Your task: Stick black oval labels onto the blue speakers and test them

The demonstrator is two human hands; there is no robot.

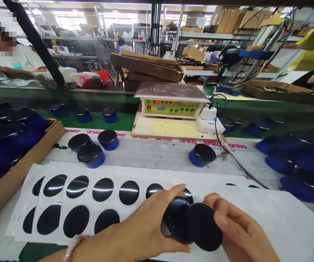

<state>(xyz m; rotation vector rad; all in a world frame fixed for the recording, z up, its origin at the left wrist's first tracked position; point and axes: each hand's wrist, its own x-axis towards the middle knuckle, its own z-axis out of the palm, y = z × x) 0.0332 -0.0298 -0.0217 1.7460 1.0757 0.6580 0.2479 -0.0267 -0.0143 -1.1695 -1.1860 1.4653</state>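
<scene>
My left hand [151, 220] is wrapped round a glossy black round container [176, 220], its flat face turned toward me. Between the thumb and fingers of my right hand [237, 225] is a matte black round sticker [204, 227], held by its right edge. The sticker overlaps the right part of the container's face; whether the two touch I cannot tell. Under both hands lie white backing sheets [88, 171] bearing rows of glossy black round stickers [77, 221]. Part of the sheets is hidden by my left hand and forearm.
Blue round containers with black tops [91, 154] stand behind the sheets, another [202, 154] at right. A cardboard box [17, 171] at left holds many more; a pile [296, 156] sits at right. A control box [170, 108] with a cable stands at the back. A person [23, 60] works far left.
</scene>
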